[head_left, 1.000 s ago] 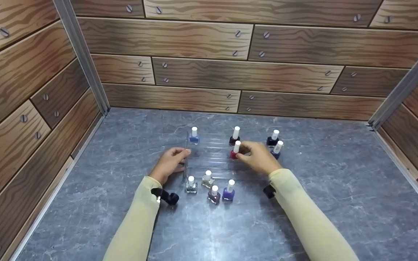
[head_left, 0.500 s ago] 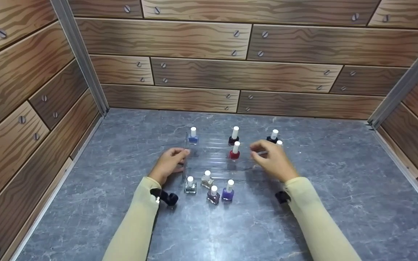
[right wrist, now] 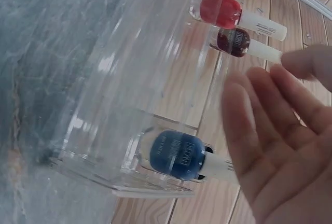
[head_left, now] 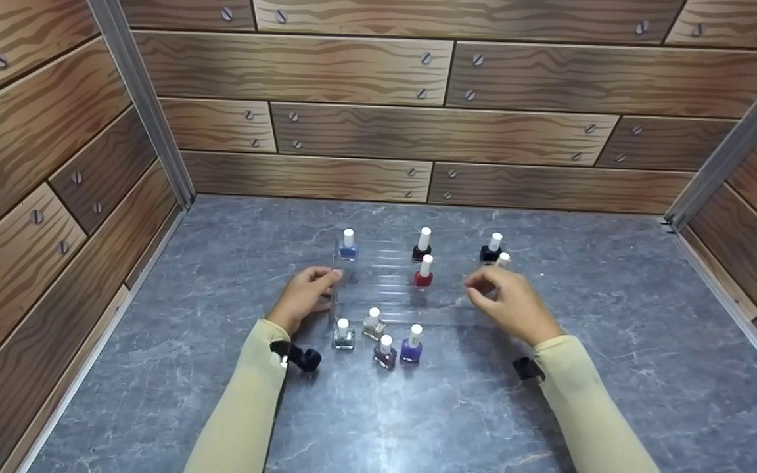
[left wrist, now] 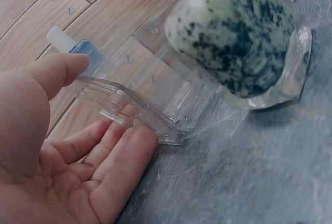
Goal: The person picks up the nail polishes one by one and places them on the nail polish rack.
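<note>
A clear acrylic display rack (head_left: 385, 299) stands on the table. My left hand (head_left: 303, 295) holds its left side panel (left wrist: 129, 102), thumb on the upper edge and fingertips against the lower part. On the rack stand nail polish bottles with white caps: light blue (head_left: 348, 251) at the left, dark red (head_left: 422, 252) and red (head_left: 423, 279) in the middle, black (head_left: 491, 253) at the right. My right hand (head_left: 515, 303) hovers over the right end, fingers loosely bent and holding nothing. It partly hides a dark blue nail polish (right wrist: 179, 154) there.
In front of the rack, several more nail polish bottles stand on the grey marbled table (head_left: 457, 420): one with dark flecks (head_left: 344, 338), a glittery one (head_left: 373, 326), a dark purple one (head_left: 385, 356) and a violet one (head_left: 411, 351). Wood-patterned walls (head_left: 352, 131) enclose the table.
My right hand has let go of the red nail polish, leaving it upright on the rack, and moved right and toward me. My left hand keeps its place on the side panel.
</note>
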`<state>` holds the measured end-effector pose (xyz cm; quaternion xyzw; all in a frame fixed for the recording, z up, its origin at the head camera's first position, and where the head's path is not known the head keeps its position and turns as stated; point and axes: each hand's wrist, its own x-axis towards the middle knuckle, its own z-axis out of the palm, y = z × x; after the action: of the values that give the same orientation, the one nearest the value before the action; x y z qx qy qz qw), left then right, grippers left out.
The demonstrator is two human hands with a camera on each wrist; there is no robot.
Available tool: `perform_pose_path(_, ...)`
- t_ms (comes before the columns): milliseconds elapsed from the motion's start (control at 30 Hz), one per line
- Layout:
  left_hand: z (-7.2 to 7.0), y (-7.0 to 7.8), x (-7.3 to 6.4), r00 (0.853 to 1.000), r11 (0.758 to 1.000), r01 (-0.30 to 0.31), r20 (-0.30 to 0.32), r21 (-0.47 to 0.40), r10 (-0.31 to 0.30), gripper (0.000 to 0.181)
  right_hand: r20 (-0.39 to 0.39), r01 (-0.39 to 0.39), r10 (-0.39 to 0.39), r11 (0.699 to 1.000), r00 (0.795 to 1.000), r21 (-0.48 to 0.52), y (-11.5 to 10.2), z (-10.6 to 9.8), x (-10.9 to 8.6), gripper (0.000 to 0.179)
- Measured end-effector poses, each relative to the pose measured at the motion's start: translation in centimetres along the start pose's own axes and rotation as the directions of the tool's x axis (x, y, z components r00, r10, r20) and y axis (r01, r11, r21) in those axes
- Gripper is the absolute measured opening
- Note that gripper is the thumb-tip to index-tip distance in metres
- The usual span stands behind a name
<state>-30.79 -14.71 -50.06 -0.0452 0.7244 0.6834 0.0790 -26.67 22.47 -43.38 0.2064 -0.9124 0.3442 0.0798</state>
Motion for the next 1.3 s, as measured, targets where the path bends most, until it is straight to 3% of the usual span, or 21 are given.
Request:
perform_pose_path(400, -0.1, 0.3, 0.0, 1.0, 1.0, 0.001, -0.004, 0.012, -0.001, 0.049, 0.151, -0.026, 0.03, 0.999, 0.988, -0.034, -0.2, -0.1, -0.5, 0.011)
perform_pose_path(667, -0.2, 0.4, 0.1, 1.0, 1.0, -0.002, -0.015, 0.008, 0.003, 0.046, 0.171, -0.043, 0.048, 0.999, 0.984, -0.031, -0.4, 0.1, -0.3, 0.013)
perform_pose_path(900, -0.1, 0.2, 0.1, 1.0, 1.0, -0.002, -0.015, 0.01, 0.002, 0.047, 0.212, 0.015, -0.015, 1.0, 0.977, 0.004, -0.7, 1.4, -0.5, 0.015)
perform_pose_path(1067, 0.0, 0.2, 0.0, 1.0, 1.0, -0.001, -0.012, 0.006, 0.001, 0.046, 0.333, 0.089, -0.114, 0.992, 0.936, 0.09, -1.3, 3.0, -0.8, 0.023)
perform_pose_path(1300, 0.1, 0.1, -0.1, 1.0, 1.0, 0.009, -0.012, 0.002, -0.009, 0.045, 0.486, 0.092, -0.176, 0.977, 0.856, 0.192, -2.4, 5.0, -1.2, 0.044)
